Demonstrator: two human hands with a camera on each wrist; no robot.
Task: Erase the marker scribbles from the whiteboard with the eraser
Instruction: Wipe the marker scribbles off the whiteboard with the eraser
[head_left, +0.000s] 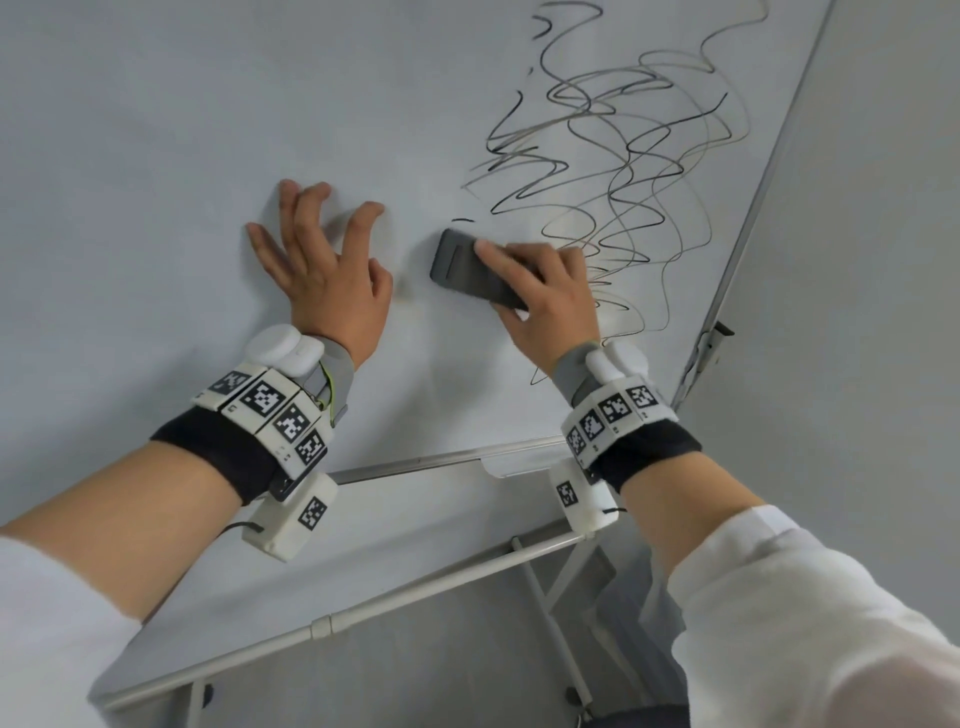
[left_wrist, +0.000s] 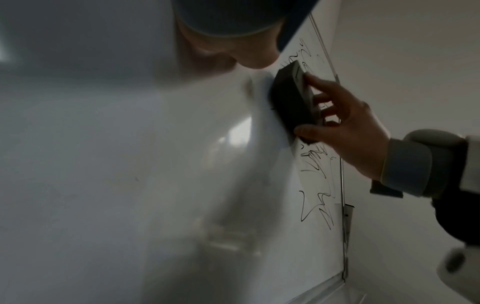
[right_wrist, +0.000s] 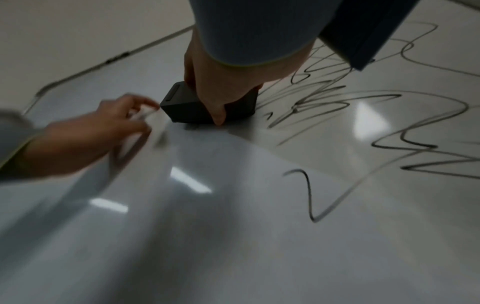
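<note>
The whiteboard (head_left: 156, 156) fills the head view, with black marker scribbles (head_left: 613, 156) over its right part. My right hand (head_left: 511, 280) grips a dark grey eraser (head_left: 457, 265) and holds it flat against the board at the scribbles' lower left edge. The index finger lies on the eraser's back. My left hand (head_left: 337, 213) is to the left of the eraser, fingers spread and fingertips touching the bare board. In the left wrist view the eraser (left_wrist: 293, 98) stands against the board in my right hand (left_wrist: 345, 127). The right wrist view shows the eraser (right_wrist: 182, 107) beside the scribbles (right_wrist: 337, 102).
The board's metal bottom edge (head_left: 441, 460) and a white stand tube (head_left: 415, 587) run below my wrists. The board's right edge (head_left: 753, 208) meets a plain wall (head_left: 883, 260). The board left of the scribbles bears no marks.
</note>
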